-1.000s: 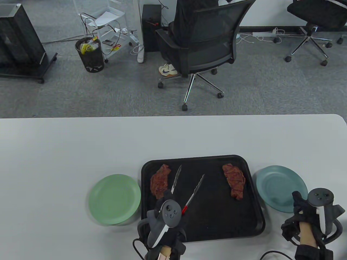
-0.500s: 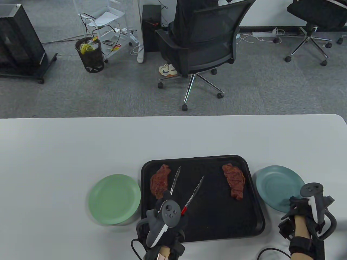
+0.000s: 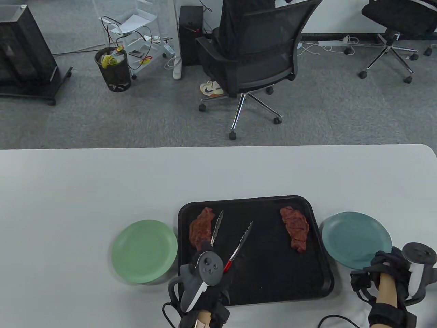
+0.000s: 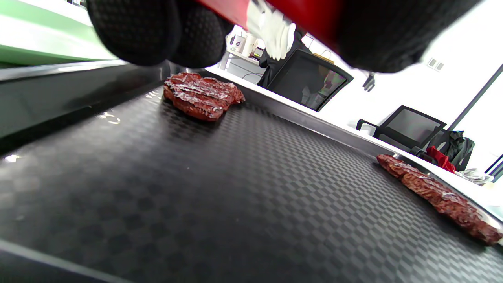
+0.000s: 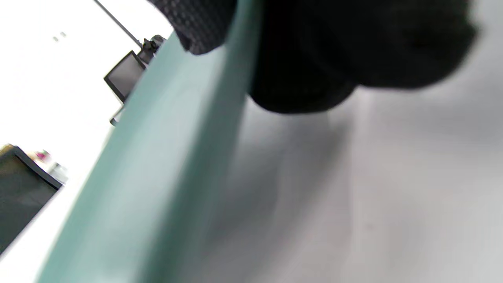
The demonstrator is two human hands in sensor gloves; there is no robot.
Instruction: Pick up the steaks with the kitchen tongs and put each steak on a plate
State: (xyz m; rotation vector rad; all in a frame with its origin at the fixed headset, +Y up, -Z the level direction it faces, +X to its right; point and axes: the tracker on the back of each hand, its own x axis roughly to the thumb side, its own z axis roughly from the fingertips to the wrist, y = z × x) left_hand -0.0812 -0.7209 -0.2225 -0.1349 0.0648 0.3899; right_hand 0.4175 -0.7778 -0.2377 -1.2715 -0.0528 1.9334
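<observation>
A black tray (image 3: 273, 280) holds two raw steaks: the left steak (image 3: 199, 229) (image 4: 202, 96) and the right steak (image 3: 296, 228) (image 4: 440, 196). My left hand (image 3: 206, 253) grips metal tongs (image 3: 239, 244) with a red handle (image 4: 314, 15). The tongs are spread, and their left arm lies along the left steak's right edge. A green plate (image 3: 143, 251) sits left of the tray and a teal plate (image 3: 355, 237) (image 5: 157, 157) right of it. My right hand (image 3: 385, 262) holds the teal plate's near rim, fingers (image 5: 314, 59) curled over it.
The grey table (image 3: 102, 184) stretches far to the left and back. Beyond its far edge stand an office chair (image 3: 252, 61), a bin (image 3: 112, 68) and a wire cart. A cable trails near the front edge by my right wrist.
My left hand shifted the tongs slightly left, bringing their left arm against the left steak. My right hand pulled back toward the table's front right, and the teal plate shifted a little with it.
</observation>
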